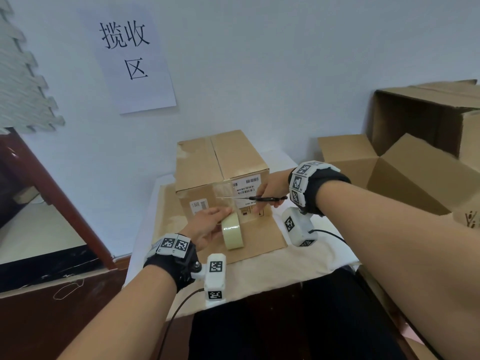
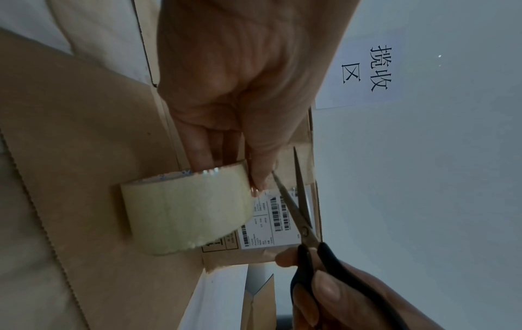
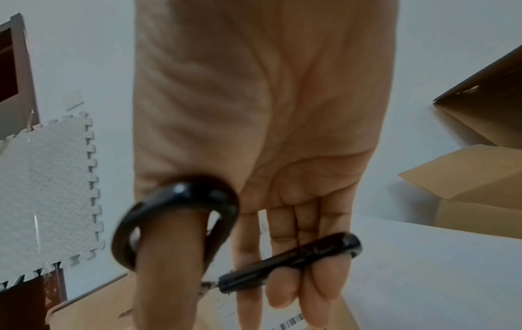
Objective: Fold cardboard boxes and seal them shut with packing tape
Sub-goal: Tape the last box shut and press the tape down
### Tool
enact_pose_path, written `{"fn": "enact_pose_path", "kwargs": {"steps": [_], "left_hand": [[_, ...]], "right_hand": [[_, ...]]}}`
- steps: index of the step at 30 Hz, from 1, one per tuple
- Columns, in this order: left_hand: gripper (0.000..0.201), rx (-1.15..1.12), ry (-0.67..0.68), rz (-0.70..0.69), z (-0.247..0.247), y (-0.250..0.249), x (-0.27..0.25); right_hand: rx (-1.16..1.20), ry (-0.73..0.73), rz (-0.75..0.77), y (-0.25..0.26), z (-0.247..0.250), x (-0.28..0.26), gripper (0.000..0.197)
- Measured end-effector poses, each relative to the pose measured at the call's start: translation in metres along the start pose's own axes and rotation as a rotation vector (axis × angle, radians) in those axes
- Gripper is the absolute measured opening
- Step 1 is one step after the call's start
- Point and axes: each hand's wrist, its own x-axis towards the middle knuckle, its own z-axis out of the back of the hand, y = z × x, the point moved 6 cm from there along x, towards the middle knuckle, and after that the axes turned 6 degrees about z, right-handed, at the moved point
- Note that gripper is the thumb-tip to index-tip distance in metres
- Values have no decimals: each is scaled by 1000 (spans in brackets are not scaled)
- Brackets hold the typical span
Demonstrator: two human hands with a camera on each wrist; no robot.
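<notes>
Cardboard box [image 1: 220, 172] stands closed on a flat cardboard sheet [image 1: 262, 237] atop the cloth-covered table [image 1: 298, 266]: plain brown corrugated board, barcode labels on its near face, clear tape along the top seam and down the front. Your left hand [image 1: 205, 227] grips the tape roll [image 1: 233, 233], a pale glossy ring, fingers through its core, low against that face. Your right hand [image 1: 270, 190] holds black-handled scissors [image 1: 257, 198], thumb in one loop, steel blades parted at the stretched tape.
</notes>
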Motion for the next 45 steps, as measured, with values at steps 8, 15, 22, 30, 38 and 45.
{"fn": "enact_pose_path", "kwargs": {"steps": [8, 15, 22, 30, 38, 45], "left_hand": [[21, -11, 6, -3, 1, 0, 4], [20, 1, 0, 15, 1, -3, 1], [22, 30, -14, 35, 4, -4, 2], [17, 56, -15, 42, 2, -8, 0], [17, 103, -36, 44, 5, -8, -2], [15, 115, -42, 73, 3, -11, -2]], "right_hand": [[-117, -16, 29, 8, 10, -2, 42], [-134, -20, 52, 13, 10, -7, 44], [-112, -11, 29, 19, 3, -4, 54], [-97, 18, 1, 16, -5, -6, 55], [-116, -23, -13, 17, -3, -9, 47], [-121, -59, 30, 15, 0, -12, 56]]}}
